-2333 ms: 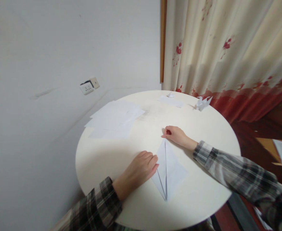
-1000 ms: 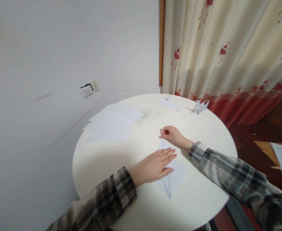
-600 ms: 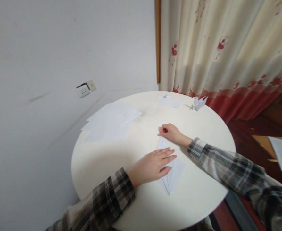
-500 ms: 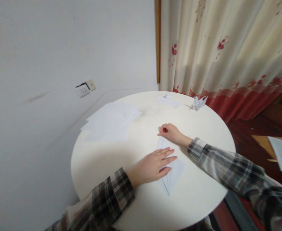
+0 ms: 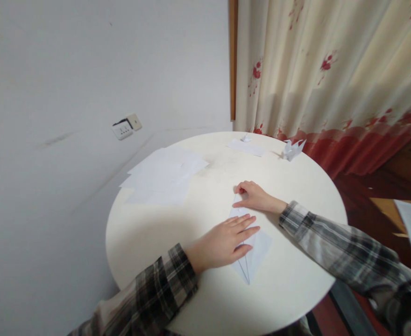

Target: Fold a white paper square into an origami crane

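The right hand (image 5: 255, 196), thumb and fingers spread, has moved onto the far tip of the folded paper (image 5: 260, 246) on the bench (image 5: 205, 303), seemingly steadying it, the splayed left hand (image 5: 223, 243) covering its middle.

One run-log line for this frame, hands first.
left hand: spread on folded paper | right hand: at the paper's far tip | paper bird: on table, beyond right hand

Left hand (image 5: 228, 242) flat on folded paper (image 5: 259, 245) — right hand (image 5: 252, 196) at its tip.
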`<state>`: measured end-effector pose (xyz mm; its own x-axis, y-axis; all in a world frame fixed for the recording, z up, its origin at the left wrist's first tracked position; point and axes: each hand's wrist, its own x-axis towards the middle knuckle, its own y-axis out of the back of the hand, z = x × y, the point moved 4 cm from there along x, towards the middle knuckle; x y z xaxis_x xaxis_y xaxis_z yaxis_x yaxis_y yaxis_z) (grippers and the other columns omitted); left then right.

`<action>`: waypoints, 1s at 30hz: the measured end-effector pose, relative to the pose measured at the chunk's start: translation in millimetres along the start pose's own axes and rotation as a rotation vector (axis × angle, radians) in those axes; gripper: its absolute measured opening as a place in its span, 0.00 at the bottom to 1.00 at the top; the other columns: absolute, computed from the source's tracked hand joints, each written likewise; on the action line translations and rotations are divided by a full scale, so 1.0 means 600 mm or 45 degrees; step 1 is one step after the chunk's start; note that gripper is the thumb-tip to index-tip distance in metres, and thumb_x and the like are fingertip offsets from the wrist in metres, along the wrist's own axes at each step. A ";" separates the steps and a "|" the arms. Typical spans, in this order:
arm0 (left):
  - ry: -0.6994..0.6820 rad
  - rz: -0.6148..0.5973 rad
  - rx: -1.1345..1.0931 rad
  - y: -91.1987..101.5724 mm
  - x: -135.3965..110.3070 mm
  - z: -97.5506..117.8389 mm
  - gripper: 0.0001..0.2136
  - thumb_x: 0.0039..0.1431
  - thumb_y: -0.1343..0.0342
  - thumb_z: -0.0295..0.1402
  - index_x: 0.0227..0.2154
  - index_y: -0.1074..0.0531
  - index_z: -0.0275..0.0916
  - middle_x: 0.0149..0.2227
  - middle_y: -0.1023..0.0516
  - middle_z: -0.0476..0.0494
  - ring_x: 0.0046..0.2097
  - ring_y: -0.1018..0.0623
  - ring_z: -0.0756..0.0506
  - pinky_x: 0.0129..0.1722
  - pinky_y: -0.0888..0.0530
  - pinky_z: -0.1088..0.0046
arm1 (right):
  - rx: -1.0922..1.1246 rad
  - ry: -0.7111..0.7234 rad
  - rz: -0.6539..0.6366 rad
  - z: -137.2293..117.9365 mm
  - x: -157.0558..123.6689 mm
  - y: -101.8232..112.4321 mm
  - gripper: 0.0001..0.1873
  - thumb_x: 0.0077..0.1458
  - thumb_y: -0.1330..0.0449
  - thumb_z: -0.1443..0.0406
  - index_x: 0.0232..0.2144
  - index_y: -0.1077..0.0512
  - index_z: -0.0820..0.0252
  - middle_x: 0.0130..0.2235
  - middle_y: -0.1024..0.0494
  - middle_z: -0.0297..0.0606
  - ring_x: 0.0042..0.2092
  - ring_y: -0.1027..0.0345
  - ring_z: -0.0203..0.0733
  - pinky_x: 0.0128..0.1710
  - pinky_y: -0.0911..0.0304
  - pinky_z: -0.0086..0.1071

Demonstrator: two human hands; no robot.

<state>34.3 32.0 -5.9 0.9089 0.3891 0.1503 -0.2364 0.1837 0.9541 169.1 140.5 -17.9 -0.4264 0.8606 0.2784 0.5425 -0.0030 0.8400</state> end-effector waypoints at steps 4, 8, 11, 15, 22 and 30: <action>-0.013 0.029 -0.008 0.002 -0.002 -0.004 0.21 0.62 0.56 0.37 0.58 0.45 0.39 0.62 0.47 0.41 0.63 0.48 0.44 0.60 0.45 0.61 | -0.007 -0.001 -0.007 -0.010 -0.004 0.003 0.25 0.36 0.32 0.53 0.34 0.32 0.60 0.34 0.30 0.37 0.36 0.38 0.40 0.36 0.45 0.33; -0.014 0.034 -0.003 0.003 -0.002 -0.006 0.22 0.62 0.55 0.37 0.58 0.45 0.39 0.62 0.47 0.40 0.63 0.46 0.44 0.60 0.45 0.62 | -0.012 0.002 -0.016 -0.015 -0.007 0.005 0.27 0.35 0.32 0.52 0.35 0.32 0.60 0.35 0.31 0.38 0.37 0.39 0.41 0.36 0.45 0.33; -0.009 0.022 0.006 0.003 -0.002 -0.006 0.22 0.62 0.56 0.37 0.58 0.46 0.38 0.62 0.47 0.40 0.63 0.46 0.44 0.61 0.46 0.62 | -0.025 -0.001 -0.034 -0.016 -0.007 0.005 0.28 0.34 0.32 0.52 0.36 0.33 0.61 0.36 0.31 0.39 0.36 0.40 0.41 0.37 0.44 0.34; -0.016 0.028 0.014 0.003 -0.002 -0.005 0.21 0.62 0.56 0.37 0.58 0.45 0.37 0.62 0.47 0.39 0.63 0.46 0.44 0.61 0.46 0.63 | -0.024 0.006 -0.047 -0.015 -0.008 0.005 0.31 0.33 0.32 0.52 0.38 0.33 0.61 0.37 0.31 0.40 0.38 0.39 0.42 0.38 0.44 0.35; -0.016 0.038 0.007 0.003 -0.003 -0.003 0.21 0.62 0.56 0.36 0.58 0.45 0.38 0.62 0.47 0.40 0.63 0.47 0.44 0.60 0.45 0.61 | 0.034 -0.014 0.006 -0.007 -0.003 0.001 0.27 0.36 0.33 0.51 0.36 0.33 0.61 0.33 0.31 0.37 0.34 0.39 0.39 0.35 0.45 0.32; 0.001 -0.009 0.020 0.000 -0.001 0.003 0.22 0.62 0.57 0.37 0.58 0.46 0.38 0.63 0.49 0.41 0.63 0.50 0.45 0.61 0.48 0.63 | -0.018 -0.064 0.122 0.016 0.013 -0.003 0.20 0.43 0.36 0.52 0.31 0.33 0.60 0.29 0.31 0.34 0.31 0.41 0.37 0.32 0.48 0.30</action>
<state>34.3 30.1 -5.4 0.9101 0.3889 0.1432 -0.2244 0.1720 0.9592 171.7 152.1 -21.4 -0.3361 0.8804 0.3346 0.5690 -0.0933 0.8170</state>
